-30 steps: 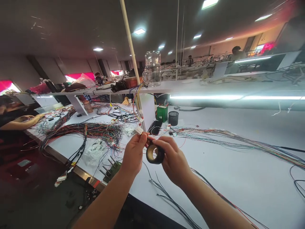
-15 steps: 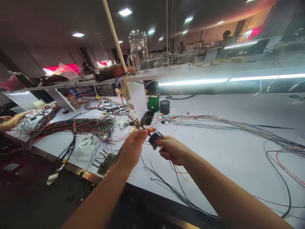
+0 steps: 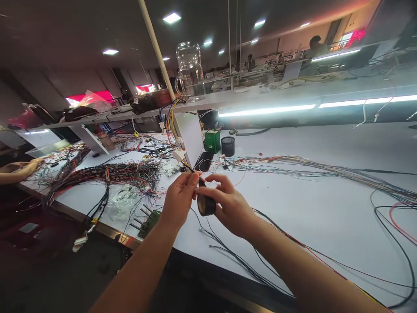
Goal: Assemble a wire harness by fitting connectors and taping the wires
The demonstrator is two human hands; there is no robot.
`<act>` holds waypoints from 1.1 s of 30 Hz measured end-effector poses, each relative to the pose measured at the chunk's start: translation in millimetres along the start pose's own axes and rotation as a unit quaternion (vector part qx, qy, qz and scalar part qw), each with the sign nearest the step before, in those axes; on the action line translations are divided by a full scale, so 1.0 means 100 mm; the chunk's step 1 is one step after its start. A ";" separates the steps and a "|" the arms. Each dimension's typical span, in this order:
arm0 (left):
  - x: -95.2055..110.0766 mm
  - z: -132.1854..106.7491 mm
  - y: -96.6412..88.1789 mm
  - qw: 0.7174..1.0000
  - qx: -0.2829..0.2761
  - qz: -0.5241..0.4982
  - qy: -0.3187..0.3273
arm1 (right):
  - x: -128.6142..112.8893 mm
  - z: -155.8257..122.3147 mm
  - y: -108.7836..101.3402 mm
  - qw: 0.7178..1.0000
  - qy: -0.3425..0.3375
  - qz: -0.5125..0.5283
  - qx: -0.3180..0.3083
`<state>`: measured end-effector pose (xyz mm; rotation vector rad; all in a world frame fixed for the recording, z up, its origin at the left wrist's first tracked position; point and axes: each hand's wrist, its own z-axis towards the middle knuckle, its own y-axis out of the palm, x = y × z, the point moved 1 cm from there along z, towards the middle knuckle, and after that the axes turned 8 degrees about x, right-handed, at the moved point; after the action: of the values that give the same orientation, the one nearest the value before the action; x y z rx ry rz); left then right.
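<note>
My left hand [image 3: 177, 201] is closed, thumb and fingers pinching a wire bundle [image 3: 186, 166] just below its white connector [image 3: 179, 155]. Hanging under the wires is a roll of black tape [image 3: 207, 206], with a strip running up from it to the bundle at my left fingertips. My right hand [image 3: 233, 206] has its fingers around the roll's right side, the forefinger reaching across its top. Part of the taped section is hidden behind my fingers. A dark phone [image 3: 204, 161] lies on the table just beyond my hands.
A large wire heap [image 3: 107, 174] and a plastic bag [image 3: 124, 200] lie to the left, near a pronged metal fixture [image 3: 148, 221]. Long wires [image 3: 302, 163] cross the right side. A green box [image 3: 212, 141] and mesh cup [image 3: 227, 146] stand behind. At far left are another person's hands [image 3: 31, 167].
My right hand has shifted from gripping the roll end-on to holding it from the right, and the roll now hangs lower and turned. My left hand keeps its pinch on the wires.
</note>
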<state>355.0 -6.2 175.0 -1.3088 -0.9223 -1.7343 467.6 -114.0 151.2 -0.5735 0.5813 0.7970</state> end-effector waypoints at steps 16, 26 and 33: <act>0.08 0.01 0.12 0.982 -0.066 0.094 0.153 | 0.12 -0.13 -0.29 0.863 0.381 0.331 -0.020; -0.06 -0.07 0.25 0.994 0.014 -0.103 -0.039 | 0.13 -0.19 -0.02 0.994 0.006 -0.098 0.045; -0.26 -0.22 0.33 0.950 -0.054 -0.252 -0.177 | 0.14 -0.20 -0.02 0.996 0.047 -0.005 0.073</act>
<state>379.7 -36.9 148.6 -1.5891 -1.4885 -1.9816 472.4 -121.4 128.3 -0.4810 0.7158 0.7144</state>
